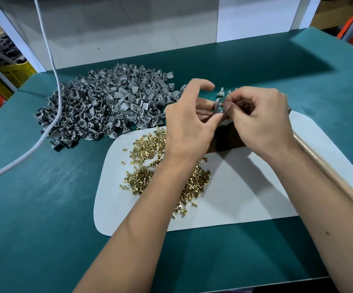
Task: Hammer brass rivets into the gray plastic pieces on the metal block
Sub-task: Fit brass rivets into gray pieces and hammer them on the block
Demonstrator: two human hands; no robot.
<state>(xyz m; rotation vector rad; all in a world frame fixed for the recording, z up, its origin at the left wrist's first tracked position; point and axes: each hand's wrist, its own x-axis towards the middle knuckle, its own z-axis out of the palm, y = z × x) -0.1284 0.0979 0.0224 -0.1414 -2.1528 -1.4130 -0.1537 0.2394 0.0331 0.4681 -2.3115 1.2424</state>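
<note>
A person's two bare forearms reach forward over a green table. Both hands meet above the far edge of a white mat.

The left hand pinches a small gray piece between thumb and lower fingers; its forefinger arches up, clear of the piece. The right hand has its fingers curled, the fingertips pressed together against the same piece, where a speck of brass shows. Whether it holds a rivet cannot be told for certain.

A big heap of gray pieces lies on the table to the left, beyond the mat. A few loose gray pieces sit just behind the hands. Brass rivets are scattered over the left part of the mat, partly under the left forearm.

A dark block sits on the mat directly below the hands, mostly hidden by them. A wooden handle lies along the mat's right side, under the right forearm. A white cable trails across the heap and off the table's left edge.
</note>
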